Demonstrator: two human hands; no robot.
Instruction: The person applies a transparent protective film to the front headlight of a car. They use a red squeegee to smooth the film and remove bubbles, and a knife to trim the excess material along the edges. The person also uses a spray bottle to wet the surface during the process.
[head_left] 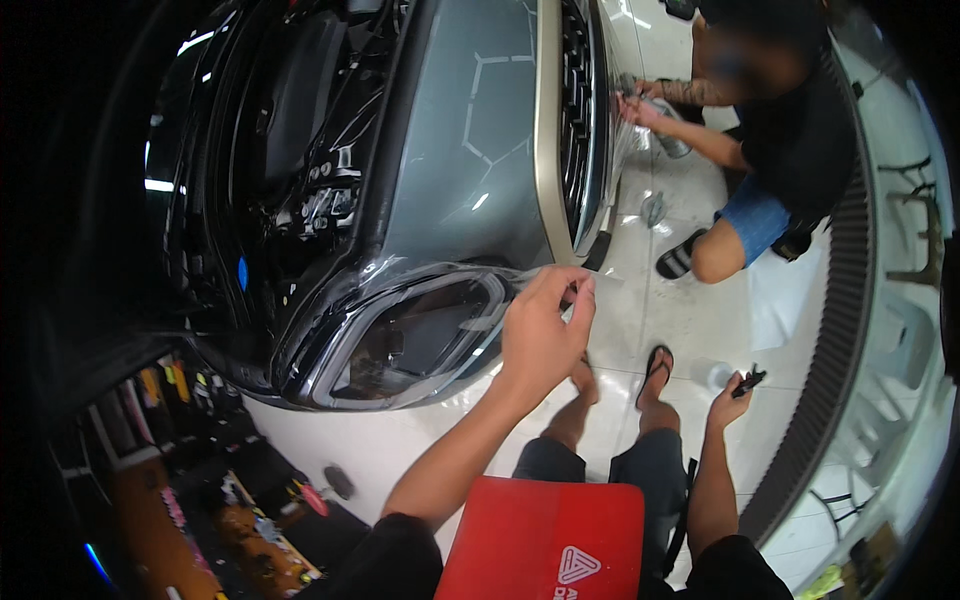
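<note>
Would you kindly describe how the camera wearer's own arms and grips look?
The left sleeve and right sleeve are plain black and short. The left forearm and right forearm are bare. The left grip and right grip are ungloved human hands; no watch or bracelet shows on either wrist.

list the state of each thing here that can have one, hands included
left hand: raised beside the headlight, fingers pinched, apparently on clear film
clear film: wrinkled along the headlight's upper edge
headlight: unlit
right hand: closed on a black tool
black tool: held above the floor
engine bay: uncovered
co-worker: crouched by the grille
bottle: tilted, in the co-worker's grasp
</note>
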